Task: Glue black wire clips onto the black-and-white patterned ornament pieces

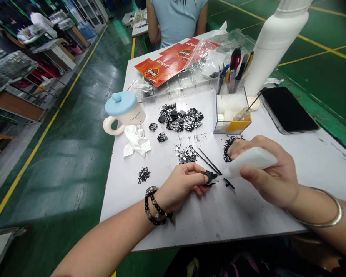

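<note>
While a white-topped workbench [167,225] is standing on a green factory floor [66,161] striped yellow, the left hand [180,184] is pinching one small black plastic part [210,177], and the right hand [265,169] is clenching one white squeeze bottle [250,163], tilting its tip just beside that part. Two thin black rods [209,161] are lying nearby, while one blue-lidded mug [123,109] and one black phone [288,109] are sitting farther off.
</note>
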Action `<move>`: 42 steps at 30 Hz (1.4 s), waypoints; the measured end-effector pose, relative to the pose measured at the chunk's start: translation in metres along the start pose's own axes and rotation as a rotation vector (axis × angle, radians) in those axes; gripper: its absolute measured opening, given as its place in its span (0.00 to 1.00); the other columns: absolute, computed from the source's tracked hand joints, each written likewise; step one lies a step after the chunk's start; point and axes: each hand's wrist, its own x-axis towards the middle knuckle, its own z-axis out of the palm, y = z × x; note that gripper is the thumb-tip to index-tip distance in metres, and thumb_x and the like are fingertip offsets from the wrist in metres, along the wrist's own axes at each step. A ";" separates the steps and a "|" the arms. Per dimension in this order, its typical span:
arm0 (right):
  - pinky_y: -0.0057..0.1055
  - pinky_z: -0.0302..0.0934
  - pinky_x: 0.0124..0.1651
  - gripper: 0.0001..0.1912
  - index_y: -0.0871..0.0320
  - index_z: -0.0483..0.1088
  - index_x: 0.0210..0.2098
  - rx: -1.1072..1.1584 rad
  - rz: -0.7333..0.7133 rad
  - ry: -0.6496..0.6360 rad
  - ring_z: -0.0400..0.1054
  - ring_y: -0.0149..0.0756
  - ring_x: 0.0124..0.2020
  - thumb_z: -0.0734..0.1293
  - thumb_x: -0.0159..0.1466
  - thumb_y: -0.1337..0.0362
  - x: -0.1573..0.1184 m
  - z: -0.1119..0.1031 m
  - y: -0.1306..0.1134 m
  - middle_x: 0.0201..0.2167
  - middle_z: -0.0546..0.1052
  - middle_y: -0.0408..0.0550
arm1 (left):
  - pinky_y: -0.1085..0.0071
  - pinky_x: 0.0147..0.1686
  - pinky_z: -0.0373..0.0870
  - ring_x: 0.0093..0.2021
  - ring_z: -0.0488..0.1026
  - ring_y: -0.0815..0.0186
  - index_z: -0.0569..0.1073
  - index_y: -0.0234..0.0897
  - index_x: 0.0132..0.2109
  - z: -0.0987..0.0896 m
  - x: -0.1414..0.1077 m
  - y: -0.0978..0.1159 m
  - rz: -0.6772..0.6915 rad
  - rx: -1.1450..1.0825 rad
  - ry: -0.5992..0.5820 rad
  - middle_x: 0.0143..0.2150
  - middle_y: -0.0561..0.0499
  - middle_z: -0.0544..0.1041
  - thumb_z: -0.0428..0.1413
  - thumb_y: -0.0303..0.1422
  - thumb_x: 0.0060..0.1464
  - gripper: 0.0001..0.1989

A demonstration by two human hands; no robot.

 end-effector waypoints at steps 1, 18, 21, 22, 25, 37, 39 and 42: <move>0.36 0.57 0.28 0.04 0.51 0.67 0.30 -0.007 -0.008 -0.013 0.63 0.39 0.28 0.67 0.59 0.62 0.001 0.000 -0.001 0.23 0.67 0.44 | 0.79 0.20 0.63 0.20 0.69 0.73 0.68 0.33 0.30 0.000 0.000 0.000 0.003 0.001 -0.002 0.22 0.51 0.74 0.60 0.29 0.39 0.09; 0.35 0.56 0.27 0.09 0.53 0.65 0.33 0.207 0.066 0.406 0.60 0.35 0.23 0.67 0.58 0.56 0.013 -0.008 0.004 0.23 0.65 0.42 | 0.78 0.20 0.62 0.21 0.69 0.72 0.68 0.33 0.30 0.000 0.000 0.000 0.010 -0.009 -0.003 0.21 0.52 0.73 0.60 0.28 0.40 0.08; 0.34 0.59 0.29 0.12 0.52 0.59 0.34 0.065 0.104 0.444 0.64 0.34 0.25 0.68 0.57 0.58 0.021 -0.013 0.015 0.25 0.65 0.40 | 0.78 0.20 0.61 0.21 0.69 0.72 0.68 0.32 0.29 0.000 -0.001 0.000 0.010 -0.003 0.003 0.22 0.51 0.74 0.59 0.27 0.39 0.08; 0.34 0.61 0.31 0.14 0.52 0.57 0.33 -0.029 0.129 0.381 0.66 0.35 0.27 0.68 0.57 0.59 0.023 -0.013 0.021 0.27 0.66 0.40 | 0.78 0.20 0.61 0.21 0.69 0.72 0.68 0.32 0.29 0.000 -0.001 0.000 0.010 0.001 0.006 0.23 0.50 0.74 0.59 0.27 0.39 0.07; 0.34 0.62 0.33 0.15 0.52 0.54 0.36 -0.315 0.197 0.170 0.68 0.37 0.32 0.67 0.58 0.60 0.028 -0.007 0.039 0.32 0.71 0.44 | 0.78 0.20 0.62 0.20 0.69 0.72 0.68 0.32 0.29 0.001 -0.001 0.000 0.021 0.005 0.011 0.22 0.51 0.74 0.58 0.27 0.39 0.07; 0.36 0.58 0.33 0.22 0.55 0.60 0.42 -0.803 -0.113 0.358 0.59 0.35 0.29 0.72 0.52 0.60 0.036 -0.035 0.025 0.37 0.67 0.49 | 0.78 0.19 0.62 0.20 0.68 0.73 0.69 0.33 0.27 0.001 -0.001 0.000 0.050 -0.012 -0.010 0.22 0.50 0.74 0.58 0.27 0.38 0.05; 0.36 0.58 0.33 0.23 0.55 0.62 0.47 -0.884 -0.158 0.483 0.62 0.36 0.30 0.70 0.55 0.59 0.044 -0.052 0.021 0.42 0.69 0.52 | 0.78 0.18 0.62 0.20 0.69 0.72 0.69 0.33 0.27 0.000 0.000 -0.001 0.058 -0.022 -0.016 0.21 0.51 0.74 0.58 0.27 0.38 0.06; 0.38 0.60 0.36 0.13 0.56 0.68 0.44 -0.940 -0.117 0.399 0.68 0.38 0.31 0.66 0.60 0.61 0.055 -0.064 0.022 0.36 0.75 0.49 | 0.79 0.18 0.62 0.20 0.69 0.72 0.68 0.34 0.27 -0.001 0.001 -0.001 0.052 -0.037 -0.031 0.21 0.51 0.75 0.58 0.27 0.37 0.06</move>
